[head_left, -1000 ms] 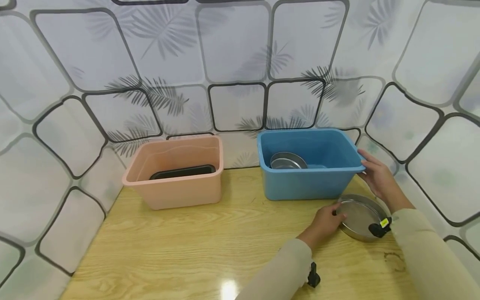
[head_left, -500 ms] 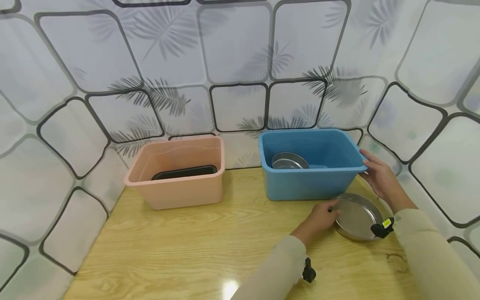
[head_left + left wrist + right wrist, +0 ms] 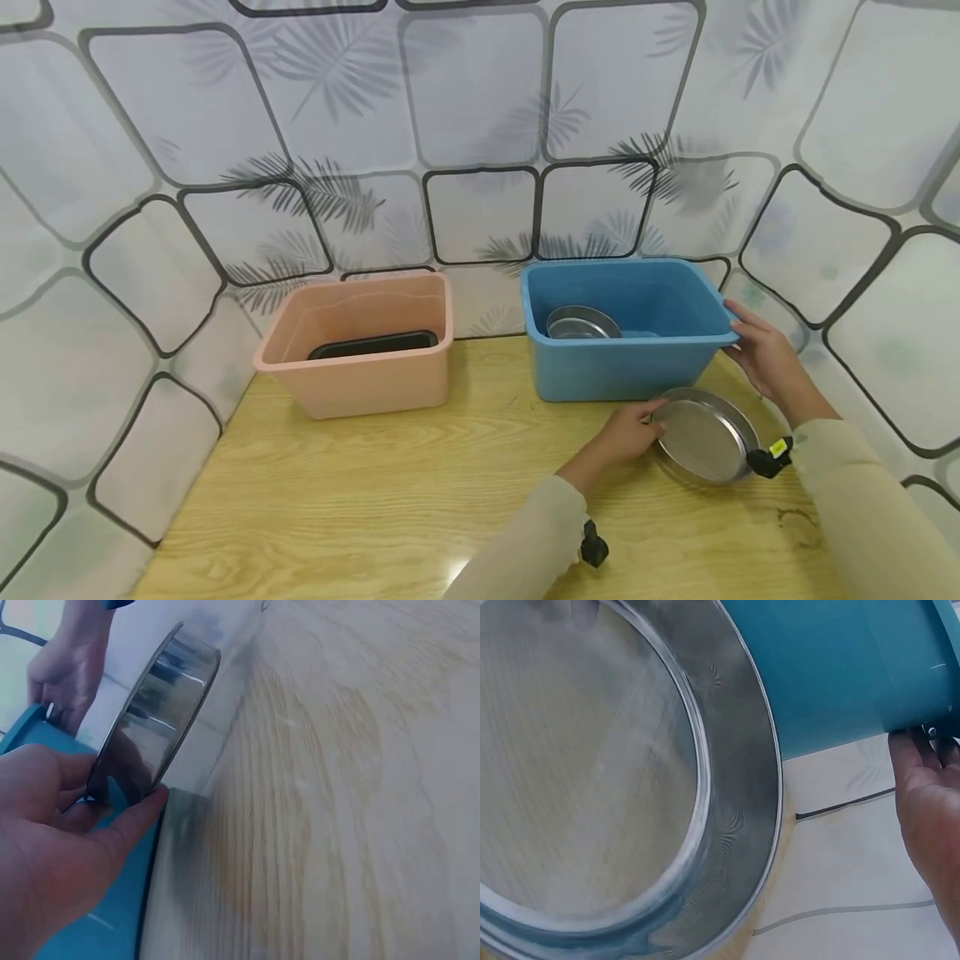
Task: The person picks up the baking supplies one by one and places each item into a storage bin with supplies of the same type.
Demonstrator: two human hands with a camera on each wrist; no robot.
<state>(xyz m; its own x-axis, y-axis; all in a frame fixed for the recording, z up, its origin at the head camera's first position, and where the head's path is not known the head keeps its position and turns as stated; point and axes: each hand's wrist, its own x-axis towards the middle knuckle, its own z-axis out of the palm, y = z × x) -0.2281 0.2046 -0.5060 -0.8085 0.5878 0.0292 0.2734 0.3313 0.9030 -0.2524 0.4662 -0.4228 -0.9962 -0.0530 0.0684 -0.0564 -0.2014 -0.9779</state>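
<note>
A round metal sieve (image 3: 701, 442) with a fine mesh base is tilted in front of the blue bin (image 3: 615, 367), at the right of the table. My left hand (image 3: 626, 429) pinches its near left wall, thumb on one side and fingers on the other, as the left wrist view (image 3: 67, 847) shows with the hand close up. My right hand (image 3: 768, 358) grips the bin's right end at the rim, thumb side up. The right wrist view shows the sieve (image 3: 735, 750) large, with the right hand (image 3: 934, 802) under the bin's edge. A second round metal piece (image 3: 581, 322) lies inside the bin.
A pink bin (image 3: 367, 383) stands at the left, with a dark tray-like thing (image 3: 375, 343) in it. Patterned curtain-like sheeting (image 3: 480, 217) closes off the back and sides. The wooden table (image 3: 360, 500) stretches in front of both bins.
My left hand has drawn the sieve a little to the left, and the sieve tilts more. My right hand keeps its hold on the blue bin's rim. The head view has shifted slightly.
</note>
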